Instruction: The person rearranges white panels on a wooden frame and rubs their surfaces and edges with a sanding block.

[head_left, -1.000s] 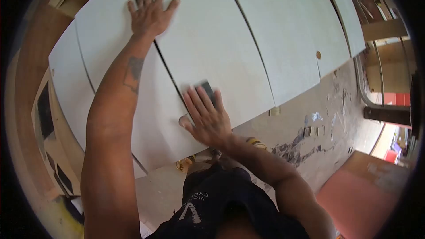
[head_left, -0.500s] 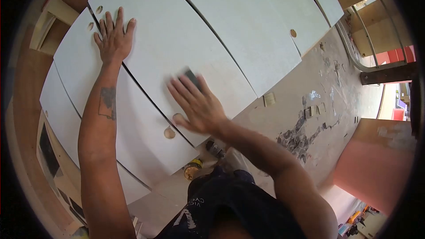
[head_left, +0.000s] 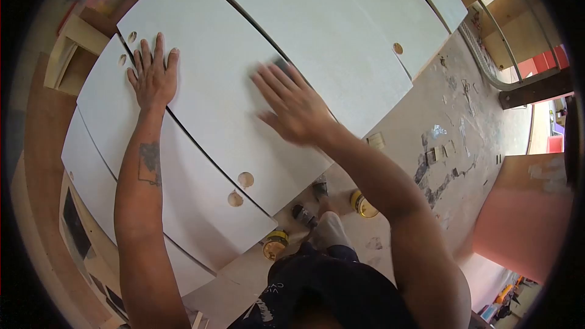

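Observation:
White-painted panels [head_left: 207, 67] lie side by side with narrow dark gaps between them, and round holes [head_left: 245, 179] are cut near their edges. My left hand [head_left: 153, 79] rests flat on the panels with fingers spread, over a gap and close to two small holes. On the middle panel, my right hand [head_left: 295, 106] is laid out flat and slightly blurred. Beneath its fingertips a dark piece of sandpaper [head_left: 281, 63] pokes out, pressed against the white surface. Most of that piece is hidden by the hand.
Two cans, one [head_left: 275, 245] by my feet and another [head_left: 364, 204] farther right, stand on the stained floor [head_left: 390, 176]. Wooden framing [head_left: 76, 55] is at the left. A pinkish board [head_left: 518, 213] and a metal-legged wooden piece [head_left: 506, 36] are at the right.
My right hand has slid up and to the right across the panel with the sandpaper. My left hand stays in place on the panels. The view has shifted slightly, showing a second can.

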Demonstrator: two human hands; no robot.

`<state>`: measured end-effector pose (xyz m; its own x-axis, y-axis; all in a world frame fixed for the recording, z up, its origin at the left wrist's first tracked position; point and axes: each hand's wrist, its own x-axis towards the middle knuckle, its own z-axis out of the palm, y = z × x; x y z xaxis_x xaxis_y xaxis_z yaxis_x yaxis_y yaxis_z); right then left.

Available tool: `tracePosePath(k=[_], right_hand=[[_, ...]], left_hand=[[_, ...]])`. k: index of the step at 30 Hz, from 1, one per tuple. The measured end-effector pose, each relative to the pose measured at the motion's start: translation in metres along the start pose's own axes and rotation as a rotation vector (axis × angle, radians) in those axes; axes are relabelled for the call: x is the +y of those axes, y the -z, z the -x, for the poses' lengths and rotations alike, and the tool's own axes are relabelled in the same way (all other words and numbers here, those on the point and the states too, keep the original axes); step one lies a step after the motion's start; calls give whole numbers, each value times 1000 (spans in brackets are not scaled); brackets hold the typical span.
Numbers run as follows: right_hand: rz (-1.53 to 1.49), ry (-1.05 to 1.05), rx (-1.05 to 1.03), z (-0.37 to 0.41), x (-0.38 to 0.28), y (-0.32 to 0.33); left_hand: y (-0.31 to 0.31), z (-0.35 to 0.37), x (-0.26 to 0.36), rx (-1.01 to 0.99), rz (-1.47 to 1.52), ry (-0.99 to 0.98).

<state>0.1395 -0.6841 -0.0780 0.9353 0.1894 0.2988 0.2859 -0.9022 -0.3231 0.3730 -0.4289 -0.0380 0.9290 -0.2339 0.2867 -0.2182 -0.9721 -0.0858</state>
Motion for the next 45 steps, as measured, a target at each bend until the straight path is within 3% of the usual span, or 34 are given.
tracePosePath(k=[3,5,7,10,12,15,20,22,25,27,30,33,35,38,39,42,43,45], right_hand=[[-27,-96,-64,110,-3,7],[-55,-65,-15,126,1,-1],[-60,14,114,106,4,-6],[8,63,129,6,9,-4],[-6,106,264,-57,17,-16],[-72,92,359,-69,22,-37],[-122,-8,66,112,8,-10],[-121,-5,75,145,0,-6],[-145,-20,84,113,5,-11],[-34,-8,62,43,1,-6],[-30,-72,209,-32,-33,-50],[-163,-20,197,3,-74,-76],[-129,194,13,61,-84,-43],[-228,73,-34,111,-47,-31],[-202,22,-101,99,-29,-19],[13,-94,105,24,-3,-23],[34,-148,169,-9,-14,-27],[-43,-186,96,-45,-54,-26]], left_hand=[[3,2,6,-5,-30,24],[4,4,7,4,-45,29],[1,4,7,24,-43,20],[-1,4,6,52,-30,6],[1,2,6,15,-61,13],[-1,2,-1,14,-74,-16],[-2,-1,2,28,-72,-18],[-5,3,0,28,-84,-2],[-6,-2,2,44,-90,-1],[-7,-1,1,49,-92,-11],[-8,-3,-2,47,-74,-16],[-7,-4,-7,28,-44,-34],[-10,-3,-5,29,-37,-41],[-9,-4,-7,46,-64,-31],[-8,-3,-4,47,-69,-27],[-3,1,1,33,-65,-11],[-2,0,2,32,-55,-9],[-5,-1,-3,35,-32,-15]])
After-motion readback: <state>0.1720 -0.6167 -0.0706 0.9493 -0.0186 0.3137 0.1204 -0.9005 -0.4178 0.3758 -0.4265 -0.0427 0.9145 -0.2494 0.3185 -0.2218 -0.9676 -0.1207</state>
